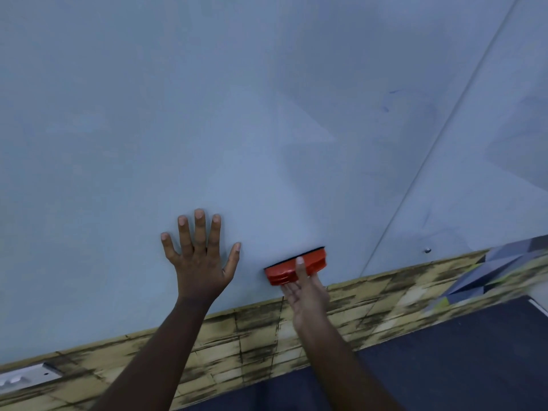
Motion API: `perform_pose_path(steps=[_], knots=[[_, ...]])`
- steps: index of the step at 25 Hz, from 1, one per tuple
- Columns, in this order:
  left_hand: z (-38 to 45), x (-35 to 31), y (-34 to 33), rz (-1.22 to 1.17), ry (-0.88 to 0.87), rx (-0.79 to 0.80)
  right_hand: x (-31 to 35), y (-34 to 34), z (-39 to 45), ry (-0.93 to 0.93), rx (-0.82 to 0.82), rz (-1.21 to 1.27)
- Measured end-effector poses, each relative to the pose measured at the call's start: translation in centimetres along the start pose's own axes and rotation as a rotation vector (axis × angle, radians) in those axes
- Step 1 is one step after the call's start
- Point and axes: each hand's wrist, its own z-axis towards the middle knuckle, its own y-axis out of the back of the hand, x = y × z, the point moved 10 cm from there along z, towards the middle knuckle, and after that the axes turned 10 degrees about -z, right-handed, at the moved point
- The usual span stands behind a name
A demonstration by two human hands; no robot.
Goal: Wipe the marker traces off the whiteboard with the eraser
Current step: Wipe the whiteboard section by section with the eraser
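The whiteboard (237, 114) fills most of the view, pale blue-grey and smeared. Faint blue marker traces (391, 99) remain at its upper right. An orange eraser (284, 269) with a dark felt face is pressed against the board near its lower edge. My right hand (305, 287) grips the eraser from below, thumb across its back. My left hand (200, 256) lies flat on the board to the left of the eraser, fingers spread, holding nothing.
Below the board runs a yellowish brick-patterned wall strip (267, 336). A dark floor (444, 366) lies beneath it. A second board panel (489, 173) joins at a seam on the right, with a small screw (427, 250). A grey metal bracket (26, 376) sits at lower left.
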Motion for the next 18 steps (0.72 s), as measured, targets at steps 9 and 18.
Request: perform_pose_path(steps=[9,18], knots=[[-1.1,-0.1,-0.6,-0.019,0.003,-0.014,-13.3,-1.3,0.8,-0.263,0.079,-0.024],[-1.9,-0.4,-0.9,-0.005,-0.015,0.001,-0.4,10.7,8.8,-0.029,-0.202,-0.003]])
